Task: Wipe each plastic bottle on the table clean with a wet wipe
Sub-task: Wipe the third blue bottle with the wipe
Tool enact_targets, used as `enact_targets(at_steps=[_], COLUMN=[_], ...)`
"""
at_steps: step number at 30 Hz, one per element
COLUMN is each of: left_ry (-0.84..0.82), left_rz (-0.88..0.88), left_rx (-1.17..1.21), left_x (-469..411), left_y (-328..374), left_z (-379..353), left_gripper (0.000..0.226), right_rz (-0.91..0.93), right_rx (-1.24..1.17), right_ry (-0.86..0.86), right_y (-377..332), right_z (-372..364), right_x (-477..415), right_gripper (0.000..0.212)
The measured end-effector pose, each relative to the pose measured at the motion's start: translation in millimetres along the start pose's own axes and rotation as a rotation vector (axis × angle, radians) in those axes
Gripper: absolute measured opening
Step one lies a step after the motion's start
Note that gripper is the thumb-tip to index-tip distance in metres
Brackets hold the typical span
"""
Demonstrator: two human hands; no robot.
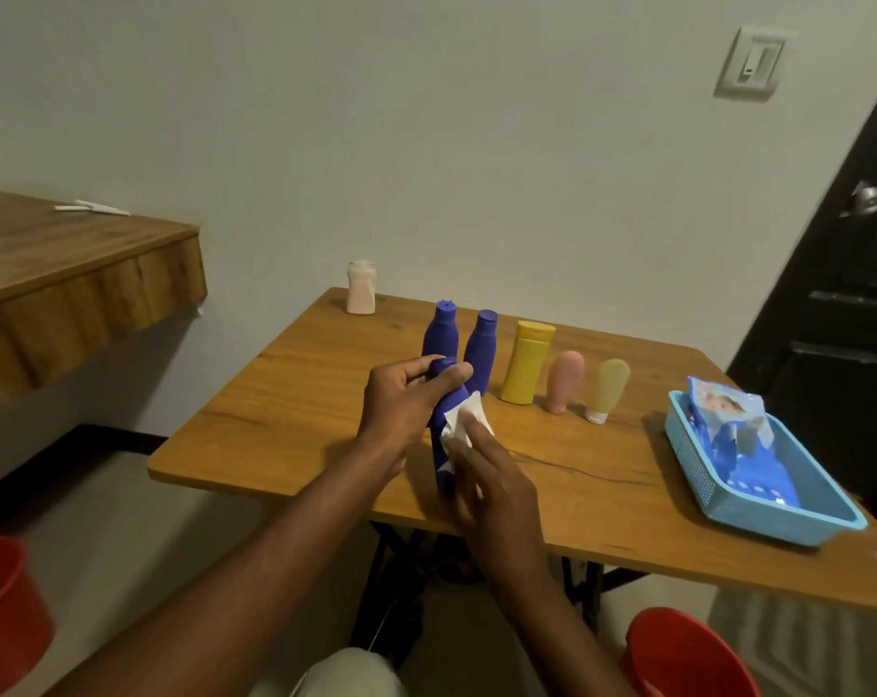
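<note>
The task is under way, and I judge it no further than its middle: one purple bottle (445,472) is being wiped while six more stand on the table (285,394), and nothing shows which of them are already clean. The left hand (406,399) grips this bottle at its cap end, fingers and thumb curled round it, left of the yellow bottle (527,362) and nearer the camera. The right hand (496,490) presses the wet wipe (464,420) on the bottle's side with fairly straight fingers. The wipe is thin, white and crumpled, the bottle smooth matte plastic. Just left of the yellow bottle stand two matching purple bottles (440,334). Right of it stand a pink tube (563,382) and a tan tube (608,389), rounded, resting on their caps. Far left behind it is a pale squat bottle (361,289). Well right lies a blue mesh basket (758,515) holding a glossy wipes packet (728,425)
</note>
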State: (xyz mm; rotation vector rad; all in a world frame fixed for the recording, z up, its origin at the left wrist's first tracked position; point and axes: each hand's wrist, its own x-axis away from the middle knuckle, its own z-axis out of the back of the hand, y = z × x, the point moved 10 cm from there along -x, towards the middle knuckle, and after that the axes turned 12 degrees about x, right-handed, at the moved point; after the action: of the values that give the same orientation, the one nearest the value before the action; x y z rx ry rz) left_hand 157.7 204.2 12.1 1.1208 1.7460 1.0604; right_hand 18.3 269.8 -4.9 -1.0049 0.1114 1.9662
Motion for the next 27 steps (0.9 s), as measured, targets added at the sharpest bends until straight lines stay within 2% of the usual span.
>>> enact_targets(at_steps=[3,7,11,14,17,19,23,25,27], left_ry=[0.033,0.036,-0.051,-0.107,-0.114,-0.075,0.036,0.033,0.015], left_rz=[-0.036,-0.045,-0.017,0.001,-0.002,-0.009,-0.029,-0.031,-0.03], left_rx=[0.0,-0.002,-0.065,-0.054,-0.042,-0.023,0.012,0.029,0.03], left_x=[0,-3,2,7,11,12,10,9,8], left_y=[-3,-9,-20,-28,-32,-34,-37,-38,-39], left_z=[3,7,-3,-6,-5,0,15,16,15], left_gripper=[0.028,0.028,0.028,0.03,0.029,0.03,0.035,0.033,0.033], right_rz=[0.051,0.071,-0.07,-0.189,-0.205,-0.153,0.001,-0.028,-0.137], right_rx=[-0.015,-0.071,-0.18,-0.254,-0.219,-0.131,0.007,-0.016,-0.12], right_ry=[-0.004,0.044,0.141,0.165,0.216,0.178,-0.02,-0.019,0.023], right_y=[-4,-2,18,35,40,33,14,23,40], right_z=[-14,-15,-4,-3,4,0,-22,-19,-9], right_x=[4,18,10,1,-8,-11,5,11,11], right_gripper=[0.067,0.051,0.032,0.042,0.043,0.042,0.041,0.036,0.027])
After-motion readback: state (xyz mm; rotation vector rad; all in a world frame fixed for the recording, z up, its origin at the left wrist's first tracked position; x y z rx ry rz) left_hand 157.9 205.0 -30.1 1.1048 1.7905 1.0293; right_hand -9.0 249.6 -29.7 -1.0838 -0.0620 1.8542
